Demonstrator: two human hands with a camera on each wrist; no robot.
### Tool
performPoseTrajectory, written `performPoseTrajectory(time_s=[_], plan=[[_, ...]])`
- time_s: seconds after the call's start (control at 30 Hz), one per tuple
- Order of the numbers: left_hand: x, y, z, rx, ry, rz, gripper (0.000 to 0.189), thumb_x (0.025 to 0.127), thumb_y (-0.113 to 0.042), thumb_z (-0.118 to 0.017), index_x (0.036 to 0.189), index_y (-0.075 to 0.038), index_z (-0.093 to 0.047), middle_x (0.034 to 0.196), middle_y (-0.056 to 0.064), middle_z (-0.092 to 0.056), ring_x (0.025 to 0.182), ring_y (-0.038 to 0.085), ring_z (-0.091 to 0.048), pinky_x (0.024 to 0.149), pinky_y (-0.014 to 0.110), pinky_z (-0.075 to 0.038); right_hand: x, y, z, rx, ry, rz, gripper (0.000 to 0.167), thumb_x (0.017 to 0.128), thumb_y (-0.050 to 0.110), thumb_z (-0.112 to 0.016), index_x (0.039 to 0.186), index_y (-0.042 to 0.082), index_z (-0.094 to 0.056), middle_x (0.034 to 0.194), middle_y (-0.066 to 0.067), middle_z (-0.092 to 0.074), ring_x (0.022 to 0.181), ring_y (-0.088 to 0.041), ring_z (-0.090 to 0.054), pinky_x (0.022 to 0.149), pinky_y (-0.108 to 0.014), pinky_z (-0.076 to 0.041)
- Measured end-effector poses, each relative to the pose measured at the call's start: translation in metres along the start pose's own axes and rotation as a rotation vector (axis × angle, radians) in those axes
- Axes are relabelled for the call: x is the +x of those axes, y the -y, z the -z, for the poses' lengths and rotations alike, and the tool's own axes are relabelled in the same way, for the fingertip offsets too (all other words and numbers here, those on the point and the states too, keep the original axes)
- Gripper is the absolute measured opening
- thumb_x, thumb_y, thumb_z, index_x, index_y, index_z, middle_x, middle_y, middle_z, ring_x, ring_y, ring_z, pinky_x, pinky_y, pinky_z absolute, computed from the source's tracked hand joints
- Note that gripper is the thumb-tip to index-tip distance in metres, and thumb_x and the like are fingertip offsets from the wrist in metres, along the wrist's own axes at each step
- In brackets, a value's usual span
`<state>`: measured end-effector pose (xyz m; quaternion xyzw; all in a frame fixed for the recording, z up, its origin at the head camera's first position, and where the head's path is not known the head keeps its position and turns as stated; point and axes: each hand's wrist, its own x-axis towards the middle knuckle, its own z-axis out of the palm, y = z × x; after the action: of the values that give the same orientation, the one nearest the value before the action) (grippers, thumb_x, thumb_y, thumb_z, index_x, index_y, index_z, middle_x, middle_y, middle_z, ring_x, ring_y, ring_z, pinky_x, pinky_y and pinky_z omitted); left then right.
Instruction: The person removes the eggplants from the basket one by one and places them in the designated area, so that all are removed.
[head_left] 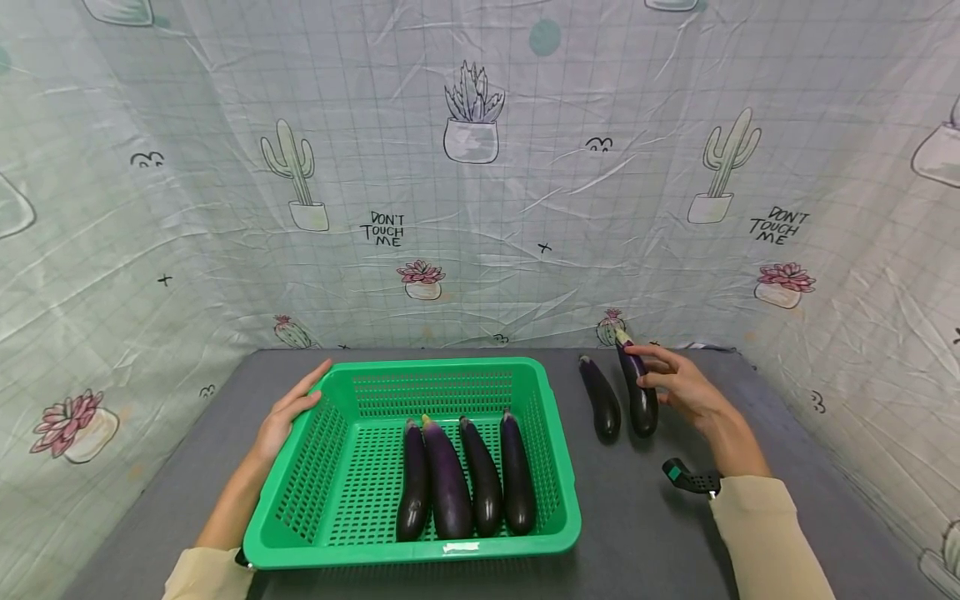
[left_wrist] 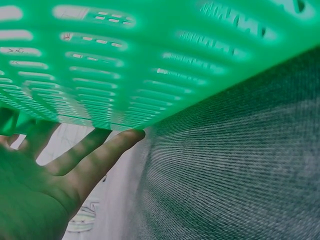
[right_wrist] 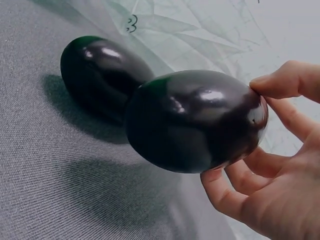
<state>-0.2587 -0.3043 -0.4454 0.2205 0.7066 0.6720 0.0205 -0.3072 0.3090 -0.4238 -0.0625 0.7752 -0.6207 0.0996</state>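
Observation:
My right hand point(head_left: 686, 387) grips a dark purple eggplant point(head_left: 639, 392) with thumb and fingertips around its sides. In the right wrist view this eggplant point(right_wrist: 195, 122) hangs just above the cloth, its shadow apart below it. Another eggplant point(head_left: 600, 400) lies beside it on the left, also in the right wrist view point(right_wrist: 102, 75). Against the left side of a green plastic basket point(head_left: 435, 550) rests my left hand point(head_left: 277, 425). Its fingers point(left_wrist: 107, 157) are spread and fairly straight along the outer wall. Inside the basket's right half, several eggplants point(head_left: 450, 487) lie side by side, stems pointing away.
A dark grey cloth point(head_left: 630, 533) covers the table. Pale fabric point(head_left: 480, 208) printed with cacti hangs behind and at both sides, close to the far table edge. A black wrist camera point(head_left: 690, 477) sticks out from my right wrist.

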Motion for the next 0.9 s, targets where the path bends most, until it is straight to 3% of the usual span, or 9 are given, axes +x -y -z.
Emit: performPoseTrajectory(time_s=[0.17,0.27,0.5,0.63,0.9], plan=[[0.001,0.002,0.001,0.068,-0.021,-0.016,0.055,0.115,-0.019,-0.029,0.167,-0.006,-0.015,0.165,-0.018,-0.025,0.137,-0.018,-0.039,0.107,0.008,-0.039,0.0,-0.002,0.0,0.025,-0.017,-0.019,0.06,0.099,0.01,-0.066,0.155,0.024,-0.049,0.168,-0.02,-0.023,0.113,-0.012,-0.054,0.099,-0.046,-0.04],[0.001,0.002,0.001,0.078,-0.024,-0.013,0.055,0.115,-0.019,-0.029,0.167,-0.008,-0.016,0.163,-0.021,-0.025,0.136,-0.019,-0.037,0.107,0.008,-0.038,0.001,-0.003,0.0,0.028,-0.023,-0.019,0.056,0.1,0.01,-0.065,0.153,0.022,-0.051,0.168,-0.02,-0.024,0.114,-0.013,-0.054,0.099,-0.046,-0.04],[0.001,0.001,0.0,0.076,-0.027,-0.014,0.054,0.115,-0.019,-0.029,0.167,-0.009,-0.017,0.164,-0.019,-0.025,0.137,-0.02,-0.037,0.107,0.007,-0.037,0.002,-0.007,0.0,0.013,-0.017,-0.024,0.05,0.099,0.011,-0.064,0.148,0.011,-0.053,0.17,-0.022,-0.018,0.142,-0.04,-0.037,0.107,-0.063,-0.032],[0.002,0.001,0.0,0.046,-0.015,-0.027,0.054,0.115,-0.017,-0.028,0.167,-0.008,-0.015,0.163,-0.02,-0.026,0.137,-0.017,-0.04,0.107,0.009,-0.039,0.004,-0.01,-0.001,0.0,-0.009,-0.016,0.052,0.099,0.011,-0.065,0.149,0.009,-0.05,0.169,-0.024,-0.02,0.147,-0.046,-0.031,0.11,-0.07,-0.029],[0.0,0.002,0.001,-0.061,0.031,-0.036,0.054,0.115,-0.014,-0.024,0.168,-0.01,-0.012,0.166,-0.017,-0.027,0.14,-0.008,-0.046,0.109,0.014,-0.044,0.006,-0.015,-0.004,-0.036,-0.009,-0.023,0.055,0.097,0.01,-0.068,0.149,0.006,-0.049,0.167,-0.026,-0.023,0.146,-0.044,-0.03,0.093,-0.046,-0.038]])
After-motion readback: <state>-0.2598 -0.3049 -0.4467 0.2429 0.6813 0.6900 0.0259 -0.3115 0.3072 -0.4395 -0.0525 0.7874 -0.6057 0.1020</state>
